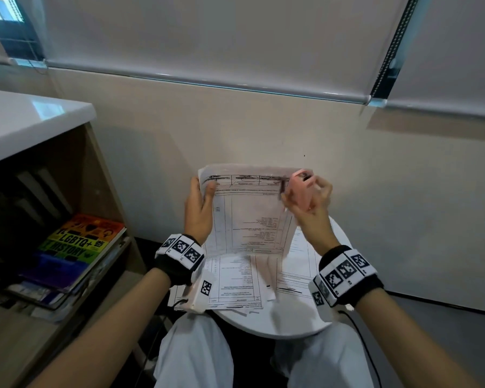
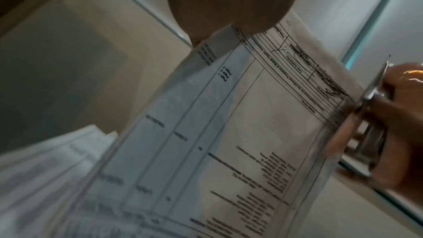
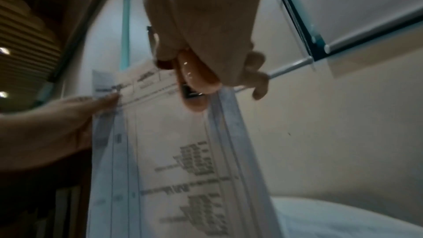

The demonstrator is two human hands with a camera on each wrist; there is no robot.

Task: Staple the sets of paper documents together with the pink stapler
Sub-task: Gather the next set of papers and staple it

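Note:
I hold a set of printed sheets (image 1: 249,214) upright above the round white table (image 1: 297,323). My left hand (image 1: 199,208) pinches the set's upper left edge, thumb on the front. My right hand (image 1: 308,200) grips the pink stapler (image 1: 301,186), whose mouth sits over the set's top right corner. In the left wrist view the sheets (image 2: 228,133) fill the middle and the stapler's metal parts (image 2: 370,115) show at the right. The right wrist view shows the stapler (image 3: 194,77) on the paper (image 3: 174,151) and the left hand (image 3: 57,129) at the left edge.
More printed sheets (image 1: 241,281) lie spread on the table under the held set. A wooden shelf unit (image 1: 56,191) with a stack of books (image 1: 76,247) stands at the left. A wall and roller blinds (image 1: 207,37) are close ahead. My knees are under the table.

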